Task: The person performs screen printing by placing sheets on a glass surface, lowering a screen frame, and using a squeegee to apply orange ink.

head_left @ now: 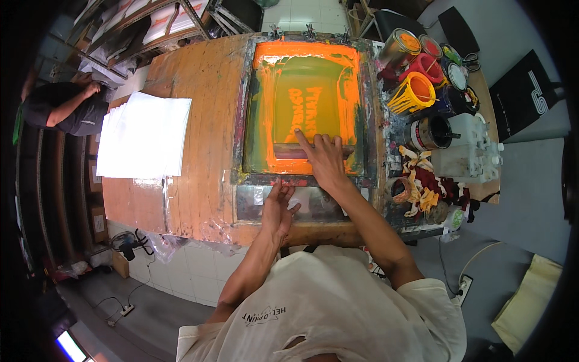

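A screen-printing frame (239, 130) lies on the table, its olive mesh (310, 75) smeared with bright orange ink (348, 90) around lettering. My right hand (327, 161) grips a squeegee (289, 150) that lies crosswise near the frame's near end. The index finger reaches forward over the blade, and the hand hides part of the handle. At the frame's near edge is my left hand (278, 208), its fingertips touching the rim. Its thumb stands apart from the straight fingers, and nothing shows in the palm.
White sheets (145, 136) are stacked on the wooden table (205, 145) at left. Ink cans, a yellow ink tub (413, 93), plastic jugs (467, 151) and stained rags (425, 181) crowd the right side. Clamps (309, 31) line the frame's far end. Another person (66, 105) stands at far left.
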Motion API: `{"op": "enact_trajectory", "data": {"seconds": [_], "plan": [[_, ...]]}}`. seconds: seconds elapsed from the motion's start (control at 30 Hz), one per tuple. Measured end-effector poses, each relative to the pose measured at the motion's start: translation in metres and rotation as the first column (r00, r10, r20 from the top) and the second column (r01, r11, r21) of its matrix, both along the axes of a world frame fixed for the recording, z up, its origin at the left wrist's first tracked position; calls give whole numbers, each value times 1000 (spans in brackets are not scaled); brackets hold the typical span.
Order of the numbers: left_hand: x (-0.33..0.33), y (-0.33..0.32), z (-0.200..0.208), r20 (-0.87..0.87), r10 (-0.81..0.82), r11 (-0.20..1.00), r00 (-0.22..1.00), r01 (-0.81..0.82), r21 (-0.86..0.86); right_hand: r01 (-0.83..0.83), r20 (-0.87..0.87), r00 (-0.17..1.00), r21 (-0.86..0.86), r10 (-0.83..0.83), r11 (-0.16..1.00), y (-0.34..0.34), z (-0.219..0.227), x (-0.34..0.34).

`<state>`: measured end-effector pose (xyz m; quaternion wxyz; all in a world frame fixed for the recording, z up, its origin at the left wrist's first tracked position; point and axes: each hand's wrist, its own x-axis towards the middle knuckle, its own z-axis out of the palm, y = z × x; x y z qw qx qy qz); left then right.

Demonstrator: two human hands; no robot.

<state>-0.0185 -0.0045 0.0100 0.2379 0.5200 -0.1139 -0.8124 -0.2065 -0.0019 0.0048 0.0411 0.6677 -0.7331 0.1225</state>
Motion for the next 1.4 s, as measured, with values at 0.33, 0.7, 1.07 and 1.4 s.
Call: {"op": "enact_trajectory", "data": {"seconds": [0.33, 0.7, 1.07, 1.4], "plan": [[9, 0, -33, -62, 36, 999, 997, -35, 25, -2, 6, 1000, -11, 2, 1000, 1, -26, 6], [-9, -5, -10, 88, 62, 995, 994, -68, 66, 121, -84, 989, -10, -122, 993, -185, -36, -113], [0, -3, -23, 63, 98, 990, 993, -104, 95, 52, -84, 995, -102, -61, 993, -275, -35, -165], [7, -9, -20, -22, 74, 996, 997, -75, -52, -153, 40, 987, -55, 156, 987, -152, -5, -97]]}}
